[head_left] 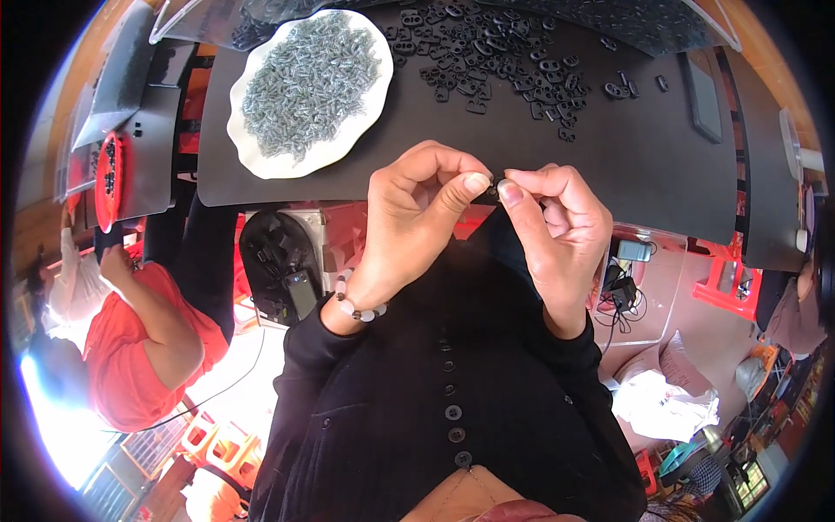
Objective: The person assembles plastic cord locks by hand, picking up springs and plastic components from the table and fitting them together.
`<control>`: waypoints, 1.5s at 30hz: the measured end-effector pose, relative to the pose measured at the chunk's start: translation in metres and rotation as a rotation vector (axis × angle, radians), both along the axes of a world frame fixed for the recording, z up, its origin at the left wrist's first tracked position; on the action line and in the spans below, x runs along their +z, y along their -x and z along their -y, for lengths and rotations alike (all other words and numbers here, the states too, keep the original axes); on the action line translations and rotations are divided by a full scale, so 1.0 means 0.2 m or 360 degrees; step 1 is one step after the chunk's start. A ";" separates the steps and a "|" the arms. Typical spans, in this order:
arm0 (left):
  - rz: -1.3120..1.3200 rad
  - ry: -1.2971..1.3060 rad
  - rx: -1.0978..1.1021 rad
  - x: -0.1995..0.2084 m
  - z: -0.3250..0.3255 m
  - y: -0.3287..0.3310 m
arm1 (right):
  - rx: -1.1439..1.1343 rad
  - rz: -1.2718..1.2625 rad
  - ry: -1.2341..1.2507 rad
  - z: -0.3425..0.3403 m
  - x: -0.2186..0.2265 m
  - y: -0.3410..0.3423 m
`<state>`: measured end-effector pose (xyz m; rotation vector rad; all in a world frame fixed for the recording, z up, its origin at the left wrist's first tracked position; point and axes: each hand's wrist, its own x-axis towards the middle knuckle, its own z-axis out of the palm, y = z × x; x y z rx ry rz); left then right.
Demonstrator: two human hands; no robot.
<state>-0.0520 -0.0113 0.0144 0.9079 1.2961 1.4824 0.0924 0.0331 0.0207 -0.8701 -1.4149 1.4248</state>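
Observation:
My left hand point(419, 207) and my right hand point(564, 224) meet just over the table's near edge. Thumb and index finger of each pinch a small black plastic piece point(494, 188), mostly hidden by the fingertips; its exact shape is too small to tell. To the left of them, a white plate with a wavy rim point(241, 143) holds a heap of small metal springs point(309, 87). Beyond my hands, many black plastic cord lock parts point(474, 59), several with two holes, lie loose on the dark table point(417, 122).
A phone point(701, 97) lies at the table's right end. Clear plastic bags point(600, 22) of black parts stand at the far edge. A black bag point(277, 261) sits below the table. At left, a person in red point(143, 339) works beside a red tray point(108, 183).

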 end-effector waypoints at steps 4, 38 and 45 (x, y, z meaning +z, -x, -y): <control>0.0132 0.0107 -0.0039 -0.01 0.01 0.01 | -0.0011 0.0036 -0.0017 0.00 -0.01 0.01; 0.0156 0.0006 0.0036 -0.02 0.07 -0.01 | 0.0029 -0.0085 0.0128 0.05 0.02 0.01; 0.0286 0.0065 0.0043 -0.03 0.08 -0.02 | 0.0050 -0.0114 0.0061 0.06 -0.02 0.00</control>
